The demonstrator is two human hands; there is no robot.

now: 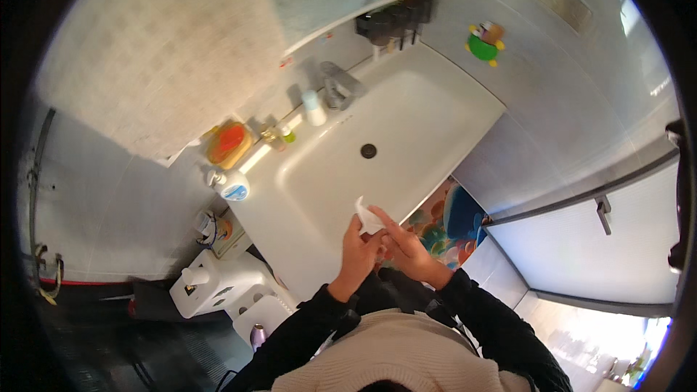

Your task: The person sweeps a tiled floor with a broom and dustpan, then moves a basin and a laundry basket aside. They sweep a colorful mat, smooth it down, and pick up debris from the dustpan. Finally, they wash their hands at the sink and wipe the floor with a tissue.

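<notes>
A crumpled white tissue (368, 219) sticks up between my two hands, in front of my body at the near edge of the white washbasin (312, 221). My left hand (357, 254) is closed, its fingers pinching the tissue from the left. From the other side my right hand (412, 252) presses its fingers against the same tissue. The hands touch each other, and some of the fingertips are hidden. Beyond them lies the basin's dark round drain (369, 151), with a grey faucet (340, 87) at the back edge.
A pump bottle (234, 186), an orange soap dish (230, 144) and a white-and-blue bottle (314, 109) line the basin's rim. Left of me stands a white plastic rack (200, 283). A door with a handle (604, 214) is at the right. Below the basin lies a colourful mat (443, 225).
</notes>
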